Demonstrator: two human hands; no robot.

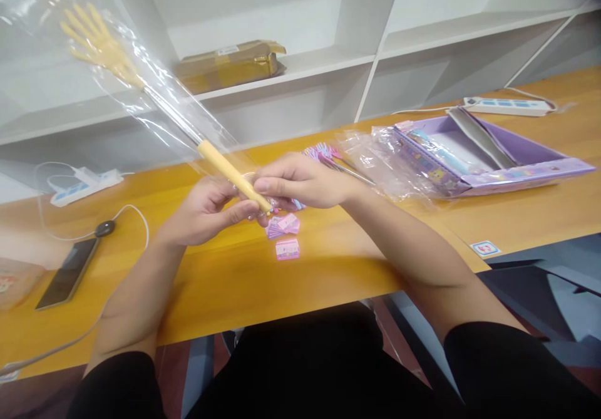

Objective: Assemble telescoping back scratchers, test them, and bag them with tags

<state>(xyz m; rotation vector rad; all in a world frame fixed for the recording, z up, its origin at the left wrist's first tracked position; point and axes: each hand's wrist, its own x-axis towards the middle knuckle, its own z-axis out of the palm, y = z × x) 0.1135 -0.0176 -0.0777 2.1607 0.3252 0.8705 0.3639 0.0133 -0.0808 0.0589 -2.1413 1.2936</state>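
We log left hand (206, 212) and right hand (305, 181) both pinching the yellow hand-topped stick (226, 166) near centre frame, tip slanting upper left; glossy, loose plastic wrapping (176, 96) might slide, dropping it onto the cards (284, 225) below.

A yellow stick (171, 116) has a tip shaped like an open hand with spread fingers, a slim silver rod and a plain yellow handle. Held aloft at a slant, it points toward ten o'clock, handle end near the centre. A clear, wrinkled plastic sleeve (162, 79) surrounds tip and rod.
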